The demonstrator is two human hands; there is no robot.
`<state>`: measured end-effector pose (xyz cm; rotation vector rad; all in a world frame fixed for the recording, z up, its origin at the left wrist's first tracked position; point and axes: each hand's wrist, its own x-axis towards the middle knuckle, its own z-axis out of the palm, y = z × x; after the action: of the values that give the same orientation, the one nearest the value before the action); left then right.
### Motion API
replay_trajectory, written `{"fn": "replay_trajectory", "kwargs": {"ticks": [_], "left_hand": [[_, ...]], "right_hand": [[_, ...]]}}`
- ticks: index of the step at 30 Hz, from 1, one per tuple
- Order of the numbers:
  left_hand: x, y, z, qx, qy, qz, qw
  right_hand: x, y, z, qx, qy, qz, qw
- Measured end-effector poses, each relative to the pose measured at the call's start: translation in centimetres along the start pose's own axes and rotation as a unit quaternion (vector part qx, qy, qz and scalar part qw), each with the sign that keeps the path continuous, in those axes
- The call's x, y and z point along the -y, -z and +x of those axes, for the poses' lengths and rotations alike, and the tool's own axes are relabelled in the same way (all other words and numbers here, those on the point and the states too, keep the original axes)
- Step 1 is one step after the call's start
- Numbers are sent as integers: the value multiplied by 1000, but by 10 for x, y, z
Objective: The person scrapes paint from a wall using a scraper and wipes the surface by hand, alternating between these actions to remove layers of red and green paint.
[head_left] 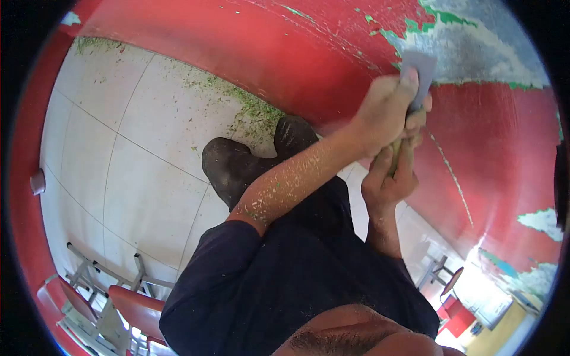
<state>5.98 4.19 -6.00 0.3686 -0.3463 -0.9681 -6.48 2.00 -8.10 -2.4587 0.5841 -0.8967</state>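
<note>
A paint scraper [420, 64] with a wide flat metal blade is held in both hands, its blade at the edge of a bare patch on the red wall [332, 53]. My left hand [387, 110] is closed round the upper part of the scraper, thumb pressed along the blade. Below it, my right hand [389, 181] grips the handle, which shows only in part between the fingers. Flakes of paint cling to my left forearm. Around the grey-white bare patch [475, 56], ragged green and red paint edges show.
Green paint scrapings [255, 115] lie along the wall's foot on the tiled floor [154, 160], near my dark boots [228, 166]. Red chairs [136, 308] with metal legs stand behind at the left. Furniture [493, 326] is at the lower right, beside another peeled wall patch [543, 224].
</note>
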Motion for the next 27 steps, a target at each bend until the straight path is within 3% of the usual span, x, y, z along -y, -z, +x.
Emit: {"fn": "replay_trajectory", "kwargs": {"ticks": [16, 20, 23, 26, 27], "left_hand": [[4, -2, 5, -17, 0, -26, 1000], [-2, 2, 10, -17, -59, 4, 998], [4, -2, 4, -35, -20, 1, 999], [-19, -8, 18, -49, -101, 47, 993], [-17, -7, 16, -48, -83, 53, 994]], "right_hand": [[-2, -4, 22, -14, 30, -15, 999], [-5, -11, 22, -39, 67, -30, 997], [-8, -2, 15, -27, 71, 3, 997], [9, -6, 46, -36, 131, -56, 989], [8, -5, 42, -28, 124, -68, 990]]}}
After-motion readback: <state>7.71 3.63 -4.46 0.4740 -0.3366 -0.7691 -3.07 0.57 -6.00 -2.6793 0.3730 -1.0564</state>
